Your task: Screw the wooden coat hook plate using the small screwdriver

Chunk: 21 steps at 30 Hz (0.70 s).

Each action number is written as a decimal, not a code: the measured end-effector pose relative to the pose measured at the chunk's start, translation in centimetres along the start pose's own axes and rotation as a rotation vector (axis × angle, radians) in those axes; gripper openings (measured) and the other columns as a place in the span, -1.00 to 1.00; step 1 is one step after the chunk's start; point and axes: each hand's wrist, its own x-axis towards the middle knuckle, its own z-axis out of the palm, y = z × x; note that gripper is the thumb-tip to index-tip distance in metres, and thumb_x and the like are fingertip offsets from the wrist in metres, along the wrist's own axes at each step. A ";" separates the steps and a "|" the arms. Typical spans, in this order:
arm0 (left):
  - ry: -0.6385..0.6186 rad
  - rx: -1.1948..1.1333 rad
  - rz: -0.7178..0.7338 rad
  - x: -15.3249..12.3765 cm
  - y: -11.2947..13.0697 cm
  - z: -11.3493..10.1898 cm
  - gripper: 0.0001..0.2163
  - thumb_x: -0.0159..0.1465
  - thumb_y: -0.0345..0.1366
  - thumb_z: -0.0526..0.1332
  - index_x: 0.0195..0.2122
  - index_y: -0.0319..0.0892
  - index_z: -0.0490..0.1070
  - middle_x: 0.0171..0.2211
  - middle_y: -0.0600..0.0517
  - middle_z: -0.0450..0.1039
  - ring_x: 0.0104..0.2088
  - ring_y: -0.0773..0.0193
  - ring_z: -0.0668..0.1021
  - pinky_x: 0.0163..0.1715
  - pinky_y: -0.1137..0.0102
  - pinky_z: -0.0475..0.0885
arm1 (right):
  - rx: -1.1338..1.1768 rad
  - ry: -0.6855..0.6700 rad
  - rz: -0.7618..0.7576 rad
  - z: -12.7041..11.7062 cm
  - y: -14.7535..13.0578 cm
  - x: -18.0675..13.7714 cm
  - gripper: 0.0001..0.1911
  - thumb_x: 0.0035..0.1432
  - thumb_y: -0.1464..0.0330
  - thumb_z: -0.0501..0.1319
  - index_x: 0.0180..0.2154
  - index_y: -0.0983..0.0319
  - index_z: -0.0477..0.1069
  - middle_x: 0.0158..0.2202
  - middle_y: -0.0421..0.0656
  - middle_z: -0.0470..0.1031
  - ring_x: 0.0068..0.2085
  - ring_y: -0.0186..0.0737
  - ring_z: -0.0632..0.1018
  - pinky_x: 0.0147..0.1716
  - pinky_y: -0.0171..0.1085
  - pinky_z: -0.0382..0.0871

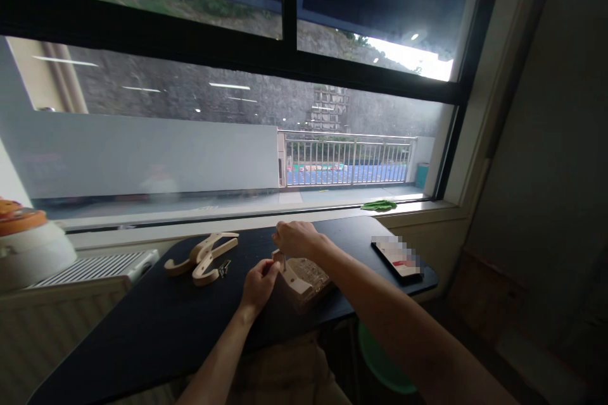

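My right hand [300, 238] is closed in a fist above a pale curved wooden piece [295, 280]. A thin upright shaft [284, 262], apparently of a screwdriver, runs down from the fist to the wood; its handle is hidden in the fingers. My left hand [259, 283] pinches the near left end of the wooden piece beside the shaft. Under that piece lies a brown block with a patterned, shiny surface [319, 272]. To the left, pale wooden hooks [205, 263] lie together on the dark table [156, 323], with several small screws [225, 268] beside them.
A phone-like flat object [398, 258], partly blurred out, lies at the table's right. A green cloth-like item [379, 205] rests on the windowsill. A white radiator [95, 272] with a white and orange container [28, 247] stands left. Below the table is a green basin-like object [384, 361].
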 end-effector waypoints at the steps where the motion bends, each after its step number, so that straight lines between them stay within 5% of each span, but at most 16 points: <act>1: 0.001 -0.004 -0.001 0.0 -0.1 0.0 -0.74 0.09 -0.11 0.04 -0.41 -0.16 0.40 -0.53 0.09 0.45 -0.47 0.27 0.46 -0.45 0.45 0.31 | -0.003 -0.004 -0.003 -0.1 0.1 0.0 -0.65 0.07 0.20 -0.01 -0.22 0.29 0.33 -0.30 0.01 0.48 -0.27 -0.08 0.50 -0.41 -0.24 0.32; 21: 0.011 -0.039 -0.010 -0.1 0.3 -0.1 -0.74 0.07 -0.10 0.05 -0.47 -0.15 0.40 -0.57 0.09 0.43 -0.50 0.26 0.45 -0.49 0.44 0.32 | -0.033 0.078 -0.034 0.3 1.1 0.3 -0.64 0.14 0.21 -0.10 -0.23 0.27 0.35 -0.32 0.01 0.48 -0.30 -0.11 0.50 -0.41 -0.24 0.29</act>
